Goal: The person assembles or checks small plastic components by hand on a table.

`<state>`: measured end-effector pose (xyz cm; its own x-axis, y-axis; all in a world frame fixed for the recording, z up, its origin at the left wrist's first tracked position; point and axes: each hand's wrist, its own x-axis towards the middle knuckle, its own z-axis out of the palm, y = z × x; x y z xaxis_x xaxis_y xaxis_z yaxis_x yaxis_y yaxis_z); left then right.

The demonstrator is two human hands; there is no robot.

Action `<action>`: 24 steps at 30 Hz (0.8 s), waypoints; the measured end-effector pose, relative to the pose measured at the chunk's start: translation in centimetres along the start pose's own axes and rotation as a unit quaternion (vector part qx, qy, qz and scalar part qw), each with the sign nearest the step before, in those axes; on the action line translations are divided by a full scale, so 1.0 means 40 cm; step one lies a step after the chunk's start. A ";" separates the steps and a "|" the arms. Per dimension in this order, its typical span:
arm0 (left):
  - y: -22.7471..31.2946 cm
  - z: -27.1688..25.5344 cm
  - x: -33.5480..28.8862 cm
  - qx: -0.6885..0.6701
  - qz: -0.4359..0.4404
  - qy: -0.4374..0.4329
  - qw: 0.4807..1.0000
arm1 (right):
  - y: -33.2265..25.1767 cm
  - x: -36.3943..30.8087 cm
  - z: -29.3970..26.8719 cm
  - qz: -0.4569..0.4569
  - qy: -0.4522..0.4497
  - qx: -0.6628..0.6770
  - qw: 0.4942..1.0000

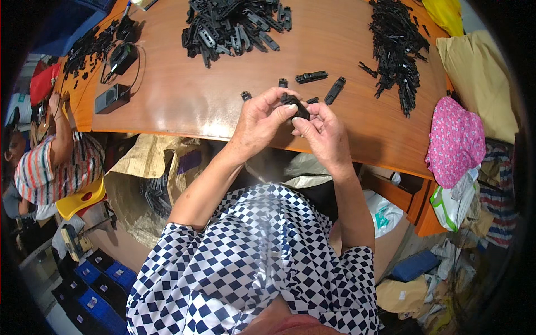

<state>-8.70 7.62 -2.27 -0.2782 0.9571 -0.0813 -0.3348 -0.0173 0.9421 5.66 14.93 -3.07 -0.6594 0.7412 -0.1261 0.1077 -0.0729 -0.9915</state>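
Note:
Over the near edge of the wooden table (184, 106), both of my hands meet around one small black plastic part (297, 107). My left hand (262, 120) pinches its upper left side between thumb and fingers. On the other side, my right hand (325, 134) grips its lower right end with thumb and fingertips. The fingers cover much of the part, so its full shape is hidden. Just beyond the hands lie a few loose black plastic pieces, among them a long one (311, 77) and a tilted one (335, 90).
A large heap of black plastic parts (229, 28) lies at the far middle, and a pile of thinner ones (397, 50) at far right. A small grey box (111, 99) and a black adapter (123, 58) sit at left. An open sack (139, 184) stands below; another person (58, 162) works at left.

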 end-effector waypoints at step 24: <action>0.096 -0.238 0.365 0.819 0.188 -0.108 0.531 | -0.053 0.199 -0.263 -0.218 0.041 -0.544 0.809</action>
<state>-22.61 18.78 -2.94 0.1206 0.9891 0.0849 0.9896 -0.1130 -0.0891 8.02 28.01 -1.62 -0.7648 0.5827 0.2748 0.4986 0.8055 -0.3202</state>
